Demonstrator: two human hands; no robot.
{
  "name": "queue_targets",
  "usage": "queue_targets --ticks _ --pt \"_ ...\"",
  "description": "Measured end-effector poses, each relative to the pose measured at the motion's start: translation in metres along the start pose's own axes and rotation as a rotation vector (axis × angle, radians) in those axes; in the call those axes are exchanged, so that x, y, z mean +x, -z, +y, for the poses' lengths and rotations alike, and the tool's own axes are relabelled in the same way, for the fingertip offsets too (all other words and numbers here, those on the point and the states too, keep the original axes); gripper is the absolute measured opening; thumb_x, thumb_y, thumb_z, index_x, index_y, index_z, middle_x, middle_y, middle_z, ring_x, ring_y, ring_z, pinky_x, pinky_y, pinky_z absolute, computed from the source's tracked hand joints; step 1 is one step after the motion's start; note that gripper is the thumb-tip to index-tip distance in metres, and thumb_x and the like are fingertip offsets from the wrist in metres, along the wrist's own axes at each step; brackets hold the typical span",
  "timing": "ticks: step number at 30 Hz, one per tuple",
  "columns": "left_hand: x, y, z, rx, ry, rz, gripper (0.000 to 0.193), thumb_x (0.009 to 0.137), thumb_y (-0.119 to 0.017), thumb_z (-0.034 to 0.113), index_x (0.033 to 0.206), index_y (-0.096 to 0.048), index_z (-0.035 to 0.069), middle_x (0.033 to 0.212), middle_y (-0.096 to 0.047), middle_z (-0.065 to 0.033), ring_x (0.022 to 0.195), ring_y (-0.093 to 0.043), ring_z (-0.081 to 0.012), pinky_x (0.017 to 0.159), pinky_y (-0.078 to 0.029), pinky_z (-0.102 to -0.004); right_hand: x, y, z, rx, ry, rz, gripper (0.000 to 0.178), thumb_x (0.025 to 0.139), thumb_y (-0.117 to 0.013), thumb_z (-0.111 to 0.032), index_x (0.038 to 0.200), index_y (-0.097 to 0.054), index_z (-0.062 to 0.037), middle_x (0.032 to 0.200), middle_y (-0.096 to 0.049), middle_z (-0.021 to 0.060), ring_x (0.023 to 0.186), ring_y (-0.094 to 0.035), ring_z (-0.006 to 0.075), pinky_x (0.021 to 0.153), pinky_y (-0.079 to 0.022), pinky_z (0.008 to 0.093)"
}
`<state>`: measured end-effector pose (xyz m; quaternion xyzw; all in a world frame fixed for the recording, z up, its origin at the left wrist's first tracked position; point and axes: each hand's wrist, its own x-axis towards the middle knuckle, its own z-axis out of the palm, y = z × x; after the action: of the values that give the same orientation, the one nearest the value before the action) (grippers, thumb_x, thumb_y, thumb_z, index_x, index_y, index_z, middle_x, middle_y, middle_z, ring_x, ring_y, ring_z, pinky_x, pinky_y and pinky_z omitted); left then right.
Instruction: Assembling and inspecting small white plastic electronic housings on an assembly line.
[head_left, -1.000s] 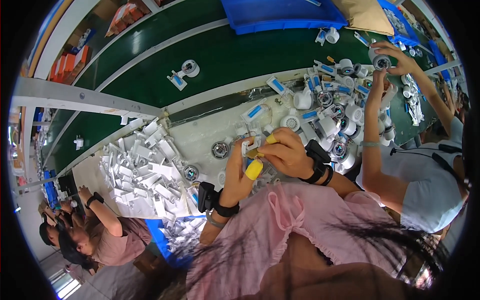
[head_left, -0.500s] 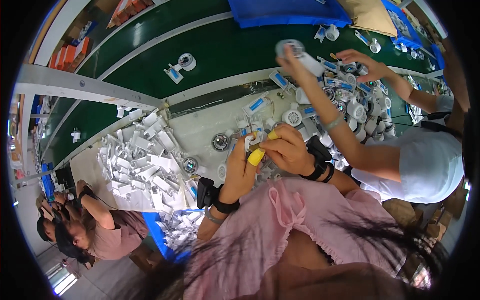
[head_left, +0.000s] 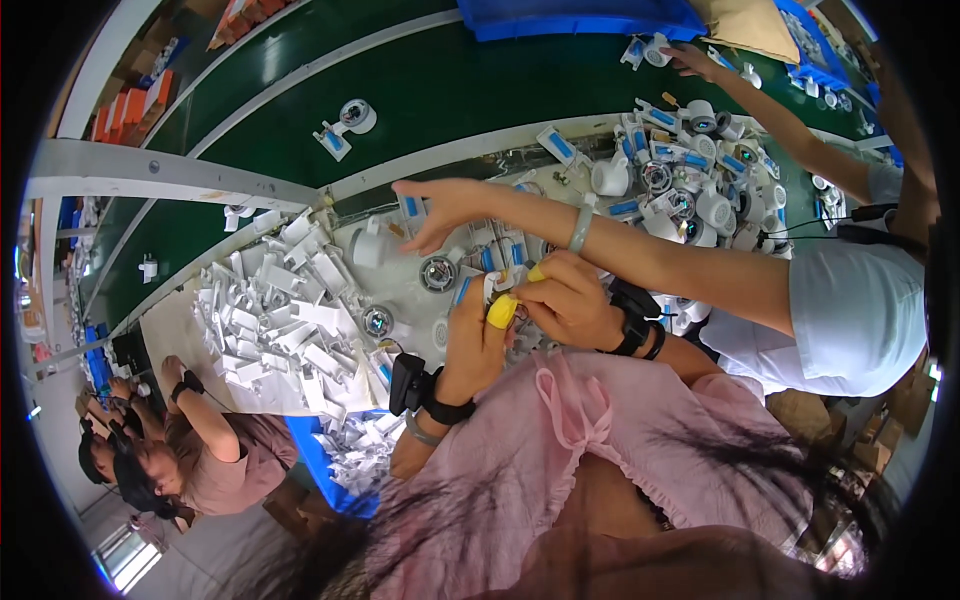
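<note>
Taking our two hands as the middle of the clock, our left hand [head_left: 472, 335] grasps a small white plastic part [head_left: 497, 283], pinched by the fingers and a thumb in a yellow cover [head_left: 502, 311]; our right hand [head_left: 570, 305] is bent in from three o'clock, its fingertips drawn together close by the part, though we cannot tell whether they grip anything; the part sits between our hands, above the pale bench [head_left: 175, 345]; a round white unit [head_left: 437, 273] with a dark open end lies at ten o'clock, near our left hand; a pile of white plastic pieces [head_left: 285, 315] spreads at nine o'clock, and a blue bin [head_left: 335, 480] holds more of them between seven and eight; a heap of round white units [head_left: 690, 180] with blue-marked arms fills two o'clock; a co-worker's forearm [head_left: 640, 262] crosses just beyond our hands, its open hand [head_left: 440, 212] between ten and eleven; the co-worker's other hand [head_left: 692, 62] reaches to one o'clock, beside a white unit [head_left: 656, 50] on the green surface [head_left: 450, 100].
</note>
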<state>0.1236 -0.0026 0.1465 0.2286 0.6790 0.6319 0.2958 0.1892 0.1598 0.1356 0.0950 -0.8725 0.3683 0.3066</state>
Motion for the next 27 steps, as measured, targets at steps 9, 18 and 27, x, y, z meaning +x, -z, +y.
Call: queue_targets --ticks 9,18,27 --pt "-0.003 -0.001 0.004 0.024 0.049 -0.015 0.028 0.097 -0.05 0.018 0.118 -0.047 -0.001 0.071 -0.057 -0.0043 0.054 -0.052 -0.0101 0.048 -0.042 -0.0248 0.008 0.004 0.0 0.067 0.034 -0.019 0.024 0.07 -0.073 -0.005 0.093 -0.065 -0.0059 0.083 -0.055 0.0091 0.072 -0.057 0.0273 0.064 -0.046 0.0371" --pt "-0.004 -0.003 0.009 -0.018 0.005 -0.059 0.039 0.099 -0.047 0.016 0.134 -0.039 0.0 0.083 -0.057 -0.004 0.059 -0.051 -0.0081 0.052 -0.043 -0.0225 0.005 0.003 0.001 0.085 0.041 0.024 0.025 0.069 -0.074 -0.004 0.092 -0.064 -0.0044 0.079 -0.052 0.0096 0.068 -0.056 0.0279 0.058 -0.045 0.0355" --pt "-0.002 -0.006 0.003 -0.013 0.008 -0.034 0.035 0.099 -0.049 0.017 0.129 -0.046 0.001 0.082 -0.057 -0.004 0.058 -0.051 -0.008 0.05 -0.043 -0.0226 0.004 0.005 0.009 0.102 0.068 -0.005 0.023 0.07 -0.073 -0.003 0.09 -0.063 -0.0041 0.079 -0.052 0.0095 0.065 -0.055 0.0273 0.056 -0.044 0.0355"
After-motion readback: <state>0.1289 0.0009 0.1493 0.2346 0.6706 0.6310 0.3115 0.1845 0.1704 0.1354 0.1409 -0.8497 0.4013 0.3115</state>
